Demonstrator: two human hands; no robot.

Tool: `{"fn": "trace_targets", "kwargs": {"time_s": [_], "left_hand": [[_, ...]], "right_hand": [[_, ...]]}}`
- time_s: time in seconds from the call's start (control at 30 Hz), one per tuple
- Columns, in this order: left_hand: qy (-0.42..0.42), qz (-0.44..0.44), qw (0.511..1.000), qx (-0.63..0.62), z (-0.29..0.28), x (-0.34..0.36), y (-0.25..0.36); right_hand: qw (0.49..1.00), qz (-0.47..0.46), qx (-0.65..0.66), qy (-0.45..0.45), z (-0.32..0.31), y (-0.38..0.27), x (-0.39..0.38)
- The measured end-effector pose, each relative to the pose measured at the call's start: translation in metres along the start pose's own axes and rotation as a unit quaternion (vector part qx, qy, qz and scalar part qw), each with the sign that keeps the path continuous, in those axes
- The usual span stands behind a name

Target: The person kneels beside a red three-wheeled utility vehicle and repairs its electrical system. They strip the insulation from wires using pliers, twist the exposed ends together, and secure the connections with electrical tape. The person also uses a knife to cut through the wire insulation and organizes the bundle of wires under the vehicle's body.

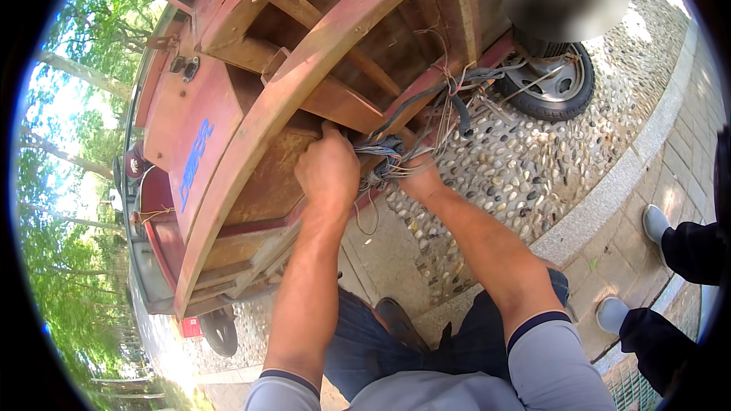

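Gripping frayed rope bundle at red wooden cart frame: left hand grip clamped; right hand grip clamped, fingers hidden.

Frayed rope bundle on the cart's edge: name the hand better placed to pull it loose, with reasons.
Right, probably. The right hand is already buried in the frayed rope bundle, strands over its fingers. The left hand rests against the wooden frame beside it, seemingly bracing.

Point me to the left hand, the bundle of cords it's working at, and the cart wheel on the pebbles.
left hand (327,171): head view, on the back of the hand.
bundle of cords (387,158): head view, on the knotted grey strands between both hands.
cart wheel (554,80): head view, on the metal hub.
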State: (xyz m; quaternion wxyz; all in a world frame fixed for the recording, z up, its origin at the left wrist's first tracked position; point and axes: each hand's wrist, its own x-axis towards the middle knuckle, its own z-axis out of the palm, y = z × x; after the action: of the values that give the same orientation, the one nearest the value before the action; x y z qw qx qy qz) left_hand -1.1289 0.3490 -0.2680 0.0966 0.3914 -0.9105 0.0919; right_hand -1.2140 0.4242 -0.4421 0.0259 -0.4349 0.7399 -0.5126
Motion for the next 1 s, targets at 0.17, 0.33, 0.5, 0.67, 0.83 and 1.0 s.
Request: {"fn": "trace_targets", "kwargs": {"time_s": [0.17, 0.33, 0.5, 0.67, 0.83, 1.0], "left_hand": [[0.029, -0.012, 0.999, -0.015, 0.008, -0.006, -0.007], [0.065, -0.004, 0.995, -0.080, 0.010, -0.014, -0.007], [0.134, 0.045, 0.976, -0.166, 0.011, -0.028, -0.015], [0.025, -0.042, 0.912, -0.407, 0.009, -0.029, -0.009], [0.011, -0.031, 0.926, -0.376, 0.004, -0.025, -0.019], [0.068, 0.044, 0.986, -0.143, -0.002, -0.024, -0.014]], "right_hand": [[0.995, 0.063, 0.004, -0.080, 0.002, -0.004, -0.002], [0.983, 0.066, -0.056, -0.163, -0.002, 0.003, -0.001], [0.985, 0.039, 0.034, -0.165, -0.010, -0.001, -0.010], [0.988, -0.062, 0.109, -0.085, -0.014, 0.000, -0.012], [0.811, 0.340, 0.457, -0.131, -0.026, -0.065, -0.003], [0.619, 0.389, 0.681, -0.032, -0.015, -0.097, 0.013]]}}
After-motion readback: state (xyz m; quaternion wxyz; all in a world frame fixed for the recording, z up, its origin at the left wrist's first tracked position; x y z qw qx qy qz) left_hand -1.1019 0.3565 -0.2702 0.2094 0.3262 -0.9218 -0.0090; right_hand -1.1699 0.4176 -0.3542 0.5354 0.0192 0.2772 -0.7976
